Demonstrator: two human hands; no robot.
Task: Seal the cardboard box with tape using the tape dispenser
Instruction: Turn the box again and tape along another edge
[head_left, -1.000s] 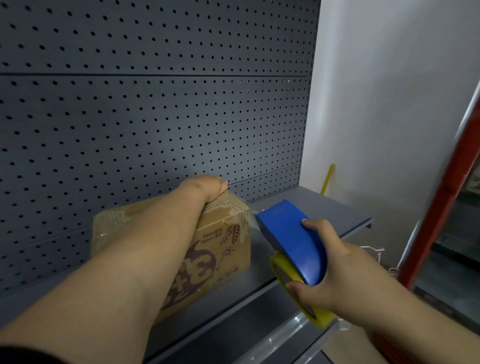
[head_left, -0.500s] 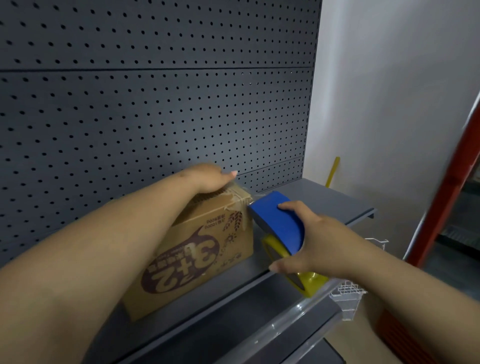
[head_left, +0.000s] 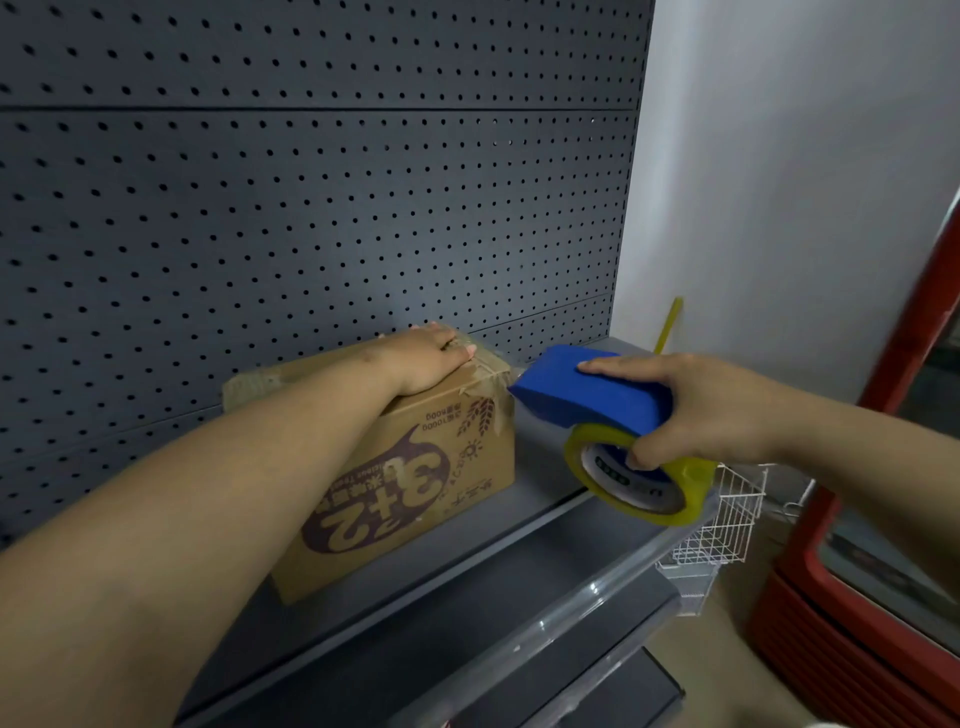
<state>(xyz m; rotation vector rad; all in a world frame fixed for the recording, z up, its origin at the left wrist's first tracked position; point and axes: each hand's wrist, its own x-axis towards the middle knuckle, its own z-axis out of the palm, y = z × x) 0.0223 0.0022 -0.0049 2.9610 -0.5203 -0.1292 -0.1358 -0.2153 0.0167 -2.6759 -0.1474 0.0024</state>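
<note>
A brown cardboard box with upside-down purple "3+2" print stands on the dark grey shelf. My left hand lies flat on its taped top near the right end, pressing down. My right hand grips a blue tape dispenser carrying a yellow tape roll. The dispenser's front tip sits at the box's upper right corner, where clear tape shows on the edge.
A dark pegboard back panel rises behind the box. A lower shelf with a clear plastic front strip juts out below. A white wire basket hangs at the right, beside a red cabinet. A yellow stick leans on the white wall.
The dispenser has tilted more level and its tip stays against the box's upper right corner. My left hand has flattened on the box top. The view has shifted slightly.
</note>
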